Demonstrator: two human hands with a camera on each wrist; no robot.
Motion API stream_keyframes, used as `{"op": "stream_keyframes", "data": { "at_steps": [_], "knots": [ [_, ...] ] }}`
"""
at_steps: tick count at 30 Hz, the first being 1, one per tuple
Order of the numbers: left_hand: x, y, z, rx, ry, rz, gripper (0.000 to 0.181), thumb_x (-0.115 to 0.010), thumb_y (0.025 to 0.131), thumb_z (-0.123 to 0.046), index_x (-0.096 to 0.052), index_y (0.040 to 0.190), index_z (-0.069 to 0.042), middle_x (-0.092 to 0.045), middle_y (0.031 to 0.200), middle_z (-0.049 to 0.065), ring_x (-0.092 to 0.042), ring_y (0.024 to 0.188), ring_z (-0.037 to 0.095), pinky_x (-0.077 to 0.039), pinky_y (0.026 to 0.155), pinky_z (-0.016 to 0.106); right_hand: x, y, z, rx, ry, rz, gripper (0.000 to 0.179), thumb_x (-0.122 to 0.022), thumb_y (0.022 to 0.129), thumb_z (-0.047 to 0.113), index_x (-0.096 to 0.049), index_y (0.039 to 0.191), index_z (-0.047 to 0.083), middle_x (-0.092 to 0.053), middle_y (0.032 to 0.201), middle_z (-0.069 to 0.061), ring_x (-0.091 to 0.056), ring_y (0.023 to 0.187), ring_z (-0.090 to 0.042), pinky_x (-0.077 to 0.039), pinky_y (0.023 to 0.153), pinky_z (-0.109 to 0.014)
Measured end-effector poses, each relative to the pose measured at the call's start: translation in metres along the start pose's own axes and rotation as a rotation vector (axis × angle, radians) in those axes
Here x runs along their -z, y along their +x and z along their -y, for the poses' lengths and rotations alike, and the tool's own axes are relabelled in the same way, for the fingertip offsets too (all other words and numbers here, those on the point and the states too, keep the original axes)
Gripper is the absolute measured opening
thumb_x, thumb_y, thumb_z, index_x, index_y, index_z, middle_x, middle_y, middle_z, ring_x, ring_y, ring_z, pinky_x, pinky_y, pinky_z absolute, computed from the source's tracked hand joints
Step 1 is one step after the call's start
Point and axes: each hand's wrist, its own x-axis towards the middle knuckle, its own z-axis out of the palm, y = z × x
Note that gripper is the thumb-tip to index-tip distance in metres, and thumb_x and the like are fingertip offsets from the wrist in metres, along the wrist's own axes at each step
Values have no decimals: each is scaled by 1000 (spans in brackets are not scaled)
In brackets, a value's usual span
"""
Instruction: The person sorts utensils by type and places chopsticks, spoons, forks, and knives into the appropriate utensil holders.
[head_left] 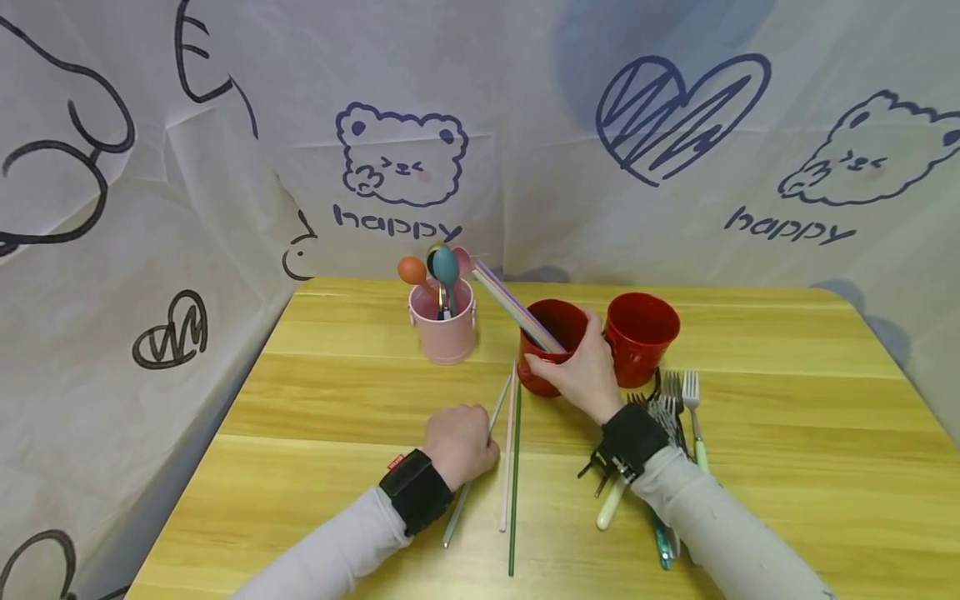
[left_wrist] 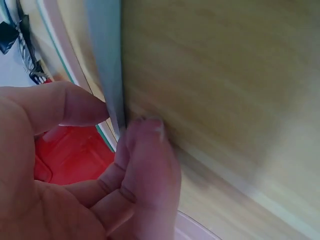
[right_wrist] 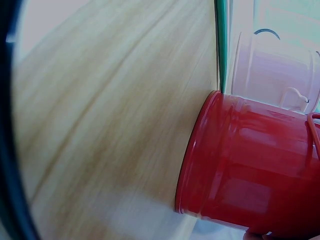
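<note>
My left hand (head_left: 459,446) pinches a grey-blue chopstick (head_left: 459,512) between thumb and fingertips, low over the table. In the left wrist view the chopstick (left_wrist: 107,55) runs past the thumb tip. Beside it lie a pink chopstick (head_left: 507,475) and a green chopstick (head_left: 514,492). My right hand (head_left: 585,371) grips the rim of the left red bucket (head_left: 534,375), thumb at the near side. Several pastel chopsticks (head_left: 510,300) lean out of this bucket to the left. The right wrist view shows the red bucket's side (right_wrist: 250,165), with most of the hand hidden.
Behind the left hand stands a pink bucket (head_left: 446,337) with several spoons (head_left: 446,267). A second red bucket (head_left: 637,350) is right of the gripped one. Several forks (head_left: 692,392) and other cutlery lie partly under the right forearm. A drawn-on white cloth (head_left: 525,183) hangs behind the table.
</note>
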Motion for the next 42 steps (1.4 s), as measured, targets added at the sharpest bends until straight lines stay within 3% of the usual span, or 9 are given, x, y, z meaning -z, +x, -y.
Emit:
{"op": "stream_keyframes", "data": {
  "at_steps": [6, 12, 24, 31, 38, 42],
  "knots": [
    [-3, -2, -4, -5, 38, -36, 36, -73, 78, -22, -49, 51, -18, -56, 57, 0, -58, 54, 20, -46, 43, 37, -1, -3, -2, -19, 11, 11, 92, -86, 76, 30, -30, 146, 8, -54, 144, -18, -55, 128, -36, -48, 108, -53],
    [-4, -1, -4, 21, 23, -9, 39, -73, 78, -25, -46, 52, -18, -53, 58, 1, -55, 54, 20, -46, 44, 36, -1, -4, -2, -19, 7, 10, 93, -86, 76, 30, -30, 146, 6, -53, 144, -19, -55, 127, -36, -49, 108, -54],
    [7, 5, 11, 15, -195, 34, 42, -72, 82, -23, -41, 53, -17, -37, 53, -5, -41, 47, 14, -32, 40, 29, 0, 1, 1, -6, 5, 6, 93, -86, 76, 31, -30, 147, 6, -54, 144, -19, -56, 127, -36, -49, 108, -53],
    [18, 4, 16, 41, -306, 70, 36, -71, 89, -25, -54, 59, -13, -51, 52, -4, -50, 46, 12, -37, 43, 25, 1, -1, 2, -3, 4, 4, 93, -87, 76, 31, -31, 146, 6, -55, 143, -19, -57, 126, -36, -49, 107, -53],
    [27, 4, 22, 21, -314, -5, 36, -69, 89, -22, -53, 58, -14, -47, 54, -7, -46, 49, 11, -32, 46, 24, 2, -1, 2, -4, 9, 11, 93, -87, 76, 30, -30, 146, 6, -54, 144, -19, -56, 127, -36, -48, 108, -53],
    [32, 5, 25, 19, -342, -61, 24, -69, 89, -22, -59, 70, -12, -54, 63, -3, -50, 56, 13, -37, 51, 25, 2, 0, 3, 2, 7, 8, 93, -87, 76, 30, -31, 146, 6, -54, 144, -19, -56, 127, -36, -49, 108, -52]
  ]
}}
